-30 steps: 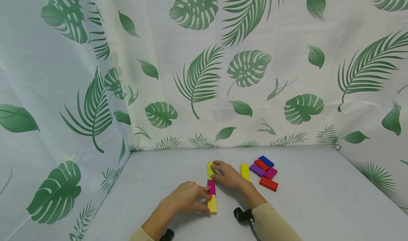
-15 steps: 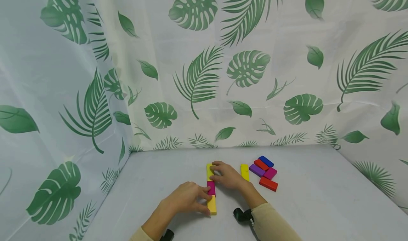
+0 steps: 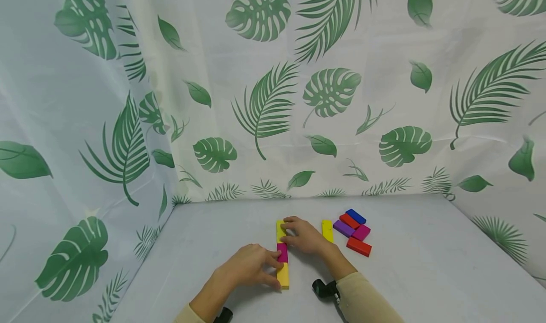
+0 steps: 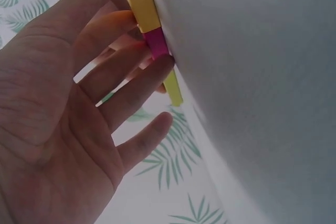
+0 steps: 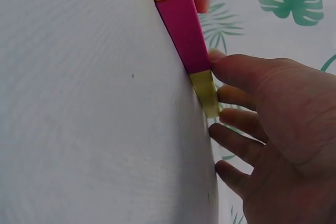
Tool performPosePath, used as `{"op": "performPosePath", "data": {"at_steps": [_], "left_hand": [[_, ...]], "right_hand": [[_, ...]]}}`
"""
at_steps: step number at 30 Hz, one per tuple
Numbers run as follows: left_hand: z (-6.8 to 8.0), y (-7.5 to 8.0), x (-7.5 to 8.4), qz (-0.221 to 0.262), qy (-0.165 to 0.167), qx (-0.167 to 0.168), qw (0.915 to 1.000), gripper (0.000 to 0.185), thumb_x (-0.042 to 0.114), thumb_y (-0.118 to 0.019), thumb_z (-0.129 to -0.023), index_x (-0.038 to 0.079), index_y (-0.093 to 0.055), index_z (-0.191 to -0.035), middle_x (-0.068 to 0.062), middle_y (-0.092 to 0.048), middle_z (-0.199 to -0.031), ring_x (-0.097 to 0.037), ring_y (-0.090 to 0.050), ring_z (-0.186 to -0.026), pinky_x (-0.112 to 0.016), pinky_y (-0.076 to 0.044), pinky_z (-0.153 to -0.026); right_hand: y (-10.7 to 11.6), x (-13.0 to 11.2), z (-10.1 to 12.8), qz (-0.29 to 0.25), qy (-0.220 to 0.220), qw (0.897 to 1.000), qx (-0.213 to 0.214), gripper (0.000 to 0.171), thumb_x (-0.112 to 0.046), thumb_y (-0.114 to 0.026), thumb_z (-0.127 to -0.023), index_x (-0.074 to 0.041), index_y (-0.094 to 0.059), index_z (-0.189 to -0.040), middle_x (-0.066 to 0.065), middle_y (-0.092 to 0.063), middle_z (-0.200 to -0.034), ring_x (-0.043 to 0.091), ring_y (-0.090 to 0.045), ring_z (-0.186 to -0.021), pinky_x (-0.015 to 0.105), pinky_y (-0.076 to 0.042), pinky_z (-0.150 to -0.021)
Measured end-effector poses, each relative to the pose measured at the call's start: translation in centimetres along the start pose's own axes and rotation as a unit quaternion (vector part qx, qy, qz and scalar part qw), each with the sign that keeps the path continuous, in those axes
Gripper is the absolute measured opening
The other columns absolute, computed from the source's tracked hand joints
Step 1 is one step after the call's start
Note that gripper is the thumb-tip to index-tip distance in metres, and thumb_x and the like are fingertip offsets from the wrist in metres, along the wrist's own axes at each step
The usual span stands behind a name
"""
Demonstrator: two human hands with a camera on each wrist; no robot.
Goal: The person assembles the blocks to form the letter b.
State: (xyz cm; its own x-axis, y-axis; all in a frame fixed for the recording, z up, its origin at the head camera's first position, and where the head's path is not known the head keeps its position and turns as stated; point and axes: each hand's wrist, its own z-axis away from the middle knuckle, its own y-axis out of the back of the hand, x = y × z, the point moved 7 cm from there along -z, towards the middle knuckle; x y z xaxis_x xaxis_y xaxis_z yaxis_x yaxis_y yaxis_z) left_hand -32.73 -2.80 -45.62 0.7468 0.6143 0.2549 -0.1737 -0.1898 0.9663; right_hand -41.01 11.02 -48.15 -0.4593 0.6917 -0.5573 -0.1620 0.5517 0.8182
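Note:
A straight row of three blocks lies end to end on the table: a light yellow block [image 3: 279, 230] at the far end, a magenta block [image 3: 282, 253] in the middle and a deeper yellow block [image 3: 283, 276] nearest. My left hand [image 3: 251, 266] touches the row from the left, its thumb by the near yellow block and fingertips at the magenta one. From the right, my right hand [image 3: 307, 236] touches the far yellow block with thumb and fingertips. Both wrist views show the fingers spread and only gently bent along the row's side.
Right of my right hand lies another yellow block [image 3: 327, 230]. Beyond it are a purple block [image 3: 343, 228], a blue block [image 3: 356, 216], a magenta block [image 3: 361, 232] and two red blocks, one a nearer red block [image 3: 359, 246]. A leaf-patterned curtain [image 3: 273, 171] borders the table.
The row of blocks has shifted very slightly toward me. Both hands keep nearly the same place and shape.

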Motion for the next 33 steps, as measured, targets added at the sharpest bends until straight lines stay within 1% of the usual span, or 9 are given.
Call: {"op": "performPosePath", "data": {"at_steps": [4, 8, 15, 25, 33], "left_hand": [[0.09, 0.11, 0.12, -0.009, -0.002, -0.005, 0.9999, 0.055, 0.063, -0.073, -0.069, 0.033, -0.070, -0.116, 0.007, -0.063, -0.124, -0.006, -0.057, -0.114, -0.037, -0.048, -0.095], [0.16, 0.11, 0.18, -0.007, -0.004, -0.005, 1.0000, 0.055, 0.063, -0.073, -0.069, 0.033, -0.070, -0.116, 0.007, -0.063, -0.124, -0.007, -0.058, -0.114, -0.037, -0.048, -0.094], [0.12, 0.11, 0.25, -0.004, 0.004, -0.004, 1.0000, 0.054, 0.065, -0.072, -0.069, 0.034, -0.071, -0.114, 0.008, -0.062, -0.125, -0.006, -0.058, -0.114, -0.036, -0.048, -0.094], [0.15, 0.10, 0.36, -0.009, 0.000, -0.004, 0.9999, 0.054, 0.065, -0.072, -0.069, 0.034, -0.071, -0.113, 0.008, -0.063, -0.124, -0.007, -0.059, -0.113, -0.034, -0.049, -0.093], [0.13, 0.13, 0.30, -0.010, -0.010, 0.004, 0.9999, 0.056, 0.066, -0.071, -0.068, 0.034, -0.071, -0.114, 0.007, -0.063, -0.124, -0.007, -0.058, -0.114, -0.036, -0.049, -0.094]], "right_hand": [[0.09, -0.07, 0.13, 0.001, 0.002, 1.000, 0.001, 0.046, -0.034, -0.066, -0.090, -0.010, -0.062, -0.129, 0.011, -0.050, -0.140, 0.030, -0.046, -0.129, 0.050, -0.038, -0.105], [0.13, -0.17, 0.12, 0.001, 0.003, 1.000, -0.001, 0.045, -0.034, -0.067, -0.090, -0.010, -0.063, -0.128, 0.012, -0.051, -0.139, 0.030, -0.047, -0.128, 0.051, -0.038, -0.105], [0.19, -0.02, 0.06, 0.002, 0.002, 1.000, -0.003, 0.045, -0.035, -0.067, -0.089, -0.011, -0.063, -0.127, 0.010, -0.051, -0.139, 0.029, -0.047, -0.128, 0.050, -0.039, -0.105], [0.20, 0.09, 0.31, -0.011, 0.019, 0.999, -0.027, 0.050, -0.038, -0.067, -0.089, -0.011, -0.060, -0.131, 0.012, -0.047, -0.143, 0.031, -0.042, -0.132, 0.053, -0.037, -0.105], [0.24, 0.40, 0.12, 0.000, 0.027, 0.999, -0.029, 0.051, -0.040, -0.066, -0.089, -0.015, -0.059, -0.133, 0.010, -0.046, -0.144, 0.030, -0.041, -0.133, 0.053, -0.038, -0.104]]}}
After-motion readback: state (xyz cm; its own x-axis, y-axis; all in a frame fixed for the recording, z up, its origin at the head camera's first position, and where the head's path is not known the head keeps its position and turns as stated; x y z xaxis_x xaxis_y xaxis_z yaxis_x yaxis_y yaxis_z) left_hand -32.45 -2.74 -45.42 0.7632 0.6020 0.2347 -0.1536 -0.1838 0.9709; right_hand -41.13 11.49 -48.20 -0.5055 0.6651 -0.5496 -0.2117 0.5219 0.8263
